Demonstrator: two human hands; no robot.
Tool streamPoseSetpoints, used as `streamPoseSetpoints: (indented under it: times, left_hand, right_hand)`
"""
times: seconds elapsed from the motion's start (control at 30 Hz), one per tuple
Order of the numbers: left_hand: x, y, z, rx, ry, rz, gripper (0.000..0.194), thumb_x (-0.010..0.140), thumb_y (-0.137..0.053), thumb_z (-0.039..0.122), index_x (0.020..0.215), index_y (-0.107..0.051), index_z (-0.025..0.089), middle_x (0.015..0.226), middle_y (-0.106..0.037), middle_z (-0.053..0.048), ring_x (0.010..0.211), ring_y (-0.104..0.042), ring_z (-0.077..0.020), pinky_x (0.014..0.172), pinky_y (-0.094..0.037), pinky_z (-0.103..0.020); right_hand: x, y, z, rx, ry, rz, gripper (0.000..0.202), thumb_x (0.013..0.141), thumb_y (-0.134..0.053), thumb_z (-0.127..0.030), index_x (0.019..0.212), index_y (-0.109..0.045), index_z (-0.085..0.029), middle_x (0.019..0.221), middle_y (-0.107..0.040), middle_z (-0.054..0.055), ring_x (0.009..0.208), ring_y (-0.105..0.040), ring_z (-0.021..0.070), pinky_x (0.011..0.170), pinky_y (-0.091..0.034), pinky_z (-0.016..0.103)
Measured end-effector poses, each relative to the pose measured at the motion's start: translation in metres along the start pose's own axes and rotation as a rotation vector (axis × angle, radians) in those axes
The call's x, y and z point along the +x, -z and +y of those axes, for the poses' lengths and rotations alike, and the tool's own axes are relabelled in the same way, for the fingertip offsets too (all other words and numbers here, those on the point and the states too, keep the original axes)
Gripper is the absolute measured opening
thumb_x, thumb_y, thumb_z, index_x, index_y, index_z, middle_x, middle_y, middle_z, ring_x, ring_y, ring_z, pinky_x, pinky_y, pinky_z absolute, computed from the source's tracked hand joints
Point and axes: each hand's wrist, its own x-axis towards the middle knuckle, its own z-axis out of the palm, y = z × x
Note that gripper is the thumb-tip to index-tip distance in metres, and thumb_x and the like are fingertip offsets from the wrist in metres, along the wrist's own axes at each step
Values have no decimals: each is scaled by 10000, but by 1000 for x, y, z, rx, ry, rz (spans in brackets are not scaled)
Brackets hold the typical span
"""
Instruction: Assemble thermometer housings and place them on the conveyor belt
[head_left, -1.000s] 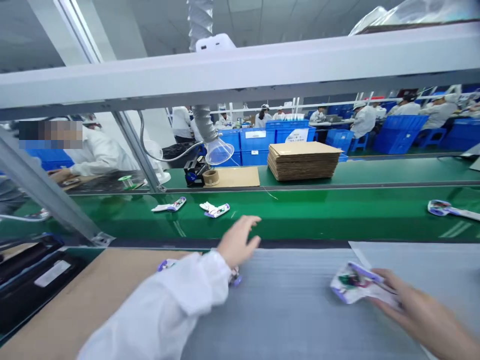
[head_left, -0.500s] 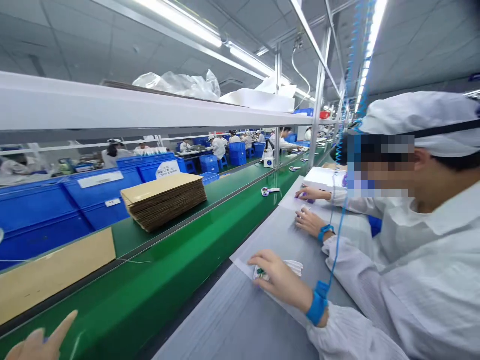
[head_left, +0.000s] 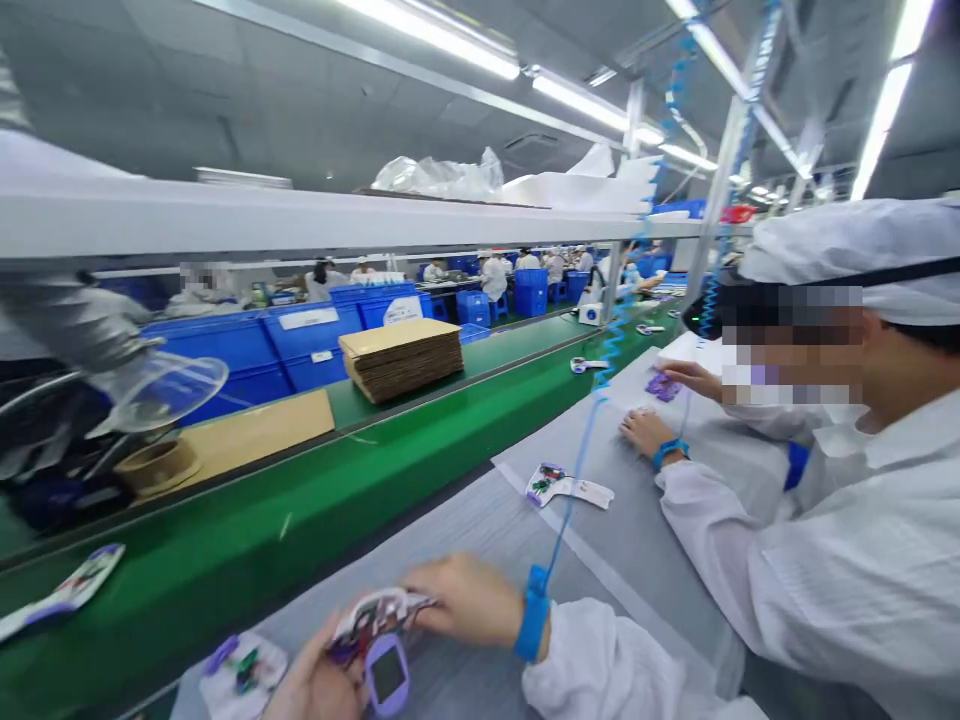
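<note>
Open white casing point(head_left: 390, 603), purple-rimmed screen point(head_left: 388, 675), seemingly wired

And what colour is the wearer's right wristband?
The wristband is blue, best seen in the head view.

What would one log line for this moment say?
left hand: holding open device | right hand: holding same device | another open device: on grey mat, beyond right hand

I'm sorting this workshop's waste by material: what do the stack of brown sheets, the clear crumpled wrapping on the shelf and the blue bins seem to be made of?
Brown sheets: probably matt cardboard, from the tan top and rough, layered edges.
Clear wrapping: thin, glossy plastic film, by its see-through creases and glints.
Blue bins: likely rigid plastic, given the even colour and slight sheen.
</note>
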Motion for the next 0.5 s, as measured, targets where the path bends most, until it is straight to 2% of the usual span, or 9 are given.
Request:
streamPoseSetpoints:
  times: [0.07, 0.13, 0.2, 0.27, 0.37, 0.43, 0.5]
  left_hand:
    - [-3, 19, -14, 72, -56, -140, 281, 713, -604, 330, 935, -649, 165, 972, -678, -72, 994, -586, -276, 826, -477, -366]
    - [-5, 31, -23, 139, -88, -218, 317, 719, -617, 396, 924, -657, 157, 1019, -673, -77, 1045, -562, -271, 859, -455, -345]
    - [-4, 36, -30, 127, -55, -286, 369, 757, -572, 468, 900, -655, 138, 992, -679, -101, 1012, -578, -277, 835, -459, -360]
    - [-2, 39, -35, 68, -45, -294, 428, 798, -504, 503, 939, -635, 120, 980, -677, -120, 971, -597, -265, 816, -463, -357]
    - [0, 47, -38, -8, -59, -236, 467, 843, -431, 502, 1050, -574, 109, 941, -676, -130, 887, -627, -227, 803, -465, -342]
    - [-1, 52, -37, -20, -81, -224, 501, 859, -387, 513, 1116, -527, 107, 959, -670, -141, 892, -629, -223, 843, -453, -362]
    - [-5, 54, -34, 61, -165, -192, 516, 858, -384, 518, 1141, -513, 108, 1014, -657, -149, 961, -610, -231, 915, -415, -385]
  right_hand:
    - [-9, -5, 8, 311, -129, -150, 138, 807, -601, -277, 903, -628, -182, 706, -656, -8, 685, -638, 148, 603, -476, 207]
    - [-16, -11, 13, 543, -263, -276, 166, 793, -602, -305, 882, -623, -166, 603, -614, -30, 541, -614, 127, 476, -458, 186]
    - [-21, -15, 14, 617, -331, -312, 198, 778, -600, -327, 884, -616, -160, 620, -601, -32, 450, -563, 102, 407, -430, 183]
    - [-25, -15, 15, 615, -339, -291, 214, 785, -576, -346, 879, -610, -156, 665, -591, -26, 417, -511, 80, 391, -408, 185]
    - [-28, -7, 21, 606, -335, -240, 226, 821, -519, -357, 884, -595, -154, 711, -578, -13, 491, -511, 89, 452, -414, 198]
    - [-28, 0, 25, 592, -318, -188, 210, 823, -524, -344, 896, -585, -157, 791, -586, 4, 646, -549, 117, 579, -437, 216]
    - [-27, 3, 26, 566, -291, -153, 187, 806, -557, -327, 876, -587, -157, 846, -590, 14, 781, -547, 144, 700, -423, 236]
